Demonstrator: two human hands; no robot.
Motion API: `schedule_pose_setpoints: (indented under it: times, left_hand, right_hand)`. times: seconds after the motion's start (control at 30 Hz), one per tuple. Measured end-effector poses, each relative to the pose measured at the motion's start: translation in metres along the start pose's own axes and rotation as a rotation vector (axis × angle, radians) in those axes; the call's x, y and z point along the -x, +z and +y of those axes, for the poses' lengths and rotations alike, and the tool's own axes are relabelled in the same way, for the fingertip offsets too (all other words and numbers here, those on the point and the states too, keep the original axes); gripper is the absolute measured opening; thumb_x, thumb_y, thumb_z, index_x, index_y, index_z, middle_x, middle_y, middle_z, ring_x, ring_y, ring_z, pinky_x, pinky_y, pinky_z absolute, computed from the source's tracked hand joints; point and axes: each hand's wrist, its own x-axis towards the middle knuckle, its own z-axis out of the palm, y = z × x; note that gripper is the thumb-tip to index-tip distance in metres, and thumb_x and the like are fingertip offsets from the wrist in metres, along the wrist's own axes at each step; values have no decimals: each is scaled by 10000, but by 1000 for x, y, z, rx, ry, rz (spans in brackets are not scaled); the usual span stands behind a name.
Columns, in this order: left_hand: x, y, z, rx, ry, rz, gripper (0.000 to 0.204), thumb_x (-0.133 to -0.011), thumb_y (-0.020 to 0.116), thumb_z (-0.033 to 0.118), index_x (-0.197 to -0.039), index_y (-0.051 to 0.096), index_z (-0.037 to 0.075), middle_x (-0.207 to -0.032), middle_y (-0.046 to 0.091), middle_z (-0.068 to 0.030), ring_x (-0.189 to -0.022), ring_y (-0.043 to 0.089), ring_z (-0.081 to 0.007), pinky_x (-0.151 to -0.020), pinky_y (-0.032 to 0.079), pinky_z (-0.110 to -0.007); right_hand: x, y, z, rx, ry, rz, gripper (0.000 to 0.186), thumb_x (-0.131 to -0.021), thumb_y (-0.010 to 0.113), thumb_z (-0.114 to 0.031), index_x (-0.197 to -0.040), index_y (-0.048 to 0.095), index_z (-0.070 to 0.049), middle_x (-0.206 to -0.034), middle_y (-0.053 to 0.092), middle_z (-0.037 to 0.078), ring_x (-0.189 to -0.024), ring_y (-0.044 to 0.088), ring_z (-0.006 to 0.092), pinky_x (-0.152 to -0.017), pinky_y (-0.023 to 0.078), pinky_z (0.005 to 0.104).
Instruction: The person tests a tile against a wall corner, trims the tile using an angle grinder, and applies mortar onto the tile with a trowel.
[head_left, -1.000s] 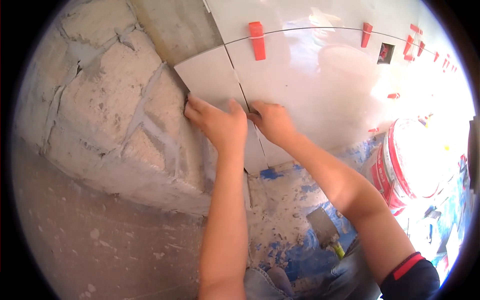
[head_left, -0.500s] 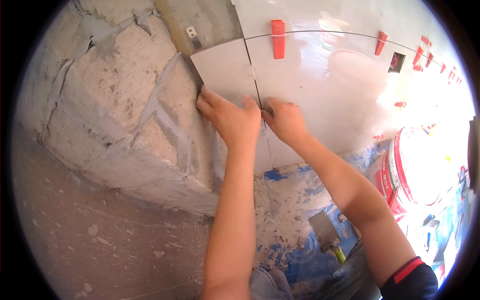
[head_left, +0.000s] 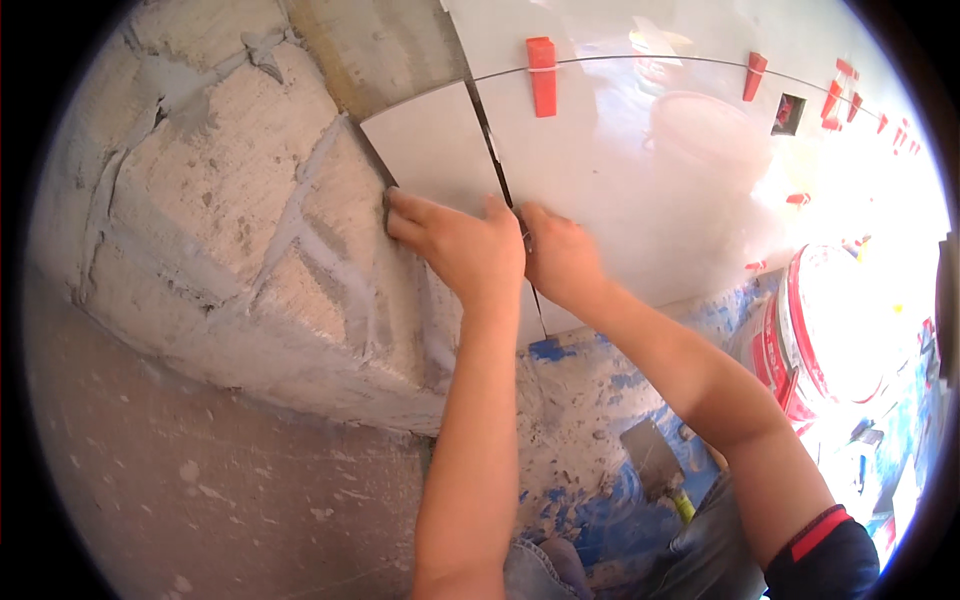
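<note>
A narrow white tile strip (head_left: 425, 135) stands against the wall at the left of a large glossy white tile (head_left: 610, 140). Between them runs a dark gap, wider at the top than at the bottom. My left hand (head_left: 455, 245) grips the strip, its fingers round the left edge and its thumb on the face near the gap. Beside it, my right hand (head_left: 562, 255) is closed at the gap. A small thin piece shows at its fingertips, too small to name.
Red wedges (head_left: 542, 78) sit along the upper tile joint. At left is rough plastered masonry (head_left: 240, 190). On the right stands a white and red bucket (head_left: 785, 340). A trowel (head_left: 655, 460) lies on the blue-stained floor near my knees. A square cutout (head_left: 788, 115) pierces the tile.
The top of the strip has swung left, and the gap to the large tile has widened. My left hand has shifted slightly down with it; my right hand stays at the gap, its fingers closer in.
</note>
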Motion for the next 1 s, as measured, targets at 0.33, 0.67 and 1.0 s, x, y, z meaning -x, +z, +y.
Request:
schedule_pose_setpoints:
  times: [0.33, 0.67, 1.0]
  left_hand:
    - [-5, -11, 20, 35, 112, 3, 751, -823, 652, 81, -1429, 259, -125, -1428, 305, -308, -1325, 369, -441, -1078, 395, -463]
    - [-40, -12, 82, -278, 747, 87, 617, -766, 622, 16, -1352, 437, -35, -1344, 476, -213, -1240, 462, -405, -1066, 366, -514]
    - [-8, -16, 101, -464, 706, -35, 613, -788, 585, -43, -1375, 410, -13, -1390, 436, -223, -1280, 420, -413, -1074, 374, -479]
  right_hand:
    - [-10, -16, -4, -206, 28, 0, 200, -877, 660, -202, -912, 569, -27, -847, 679, 179, -775, 660, 395, -676, 525, 487]
    - [-17, -67, 5, -232, 198, -114, 187, -904, 638, -233, -940, 642, -49, -862, 696, 188, -830, 665, 392, -733, 533, 487]
    - [-21, -98, 60, -270, 166, -119, 196, -874, 670, -218, -958, 664, -40, -813, 687, 176, -786, 658, 381, -707, 524, 442]
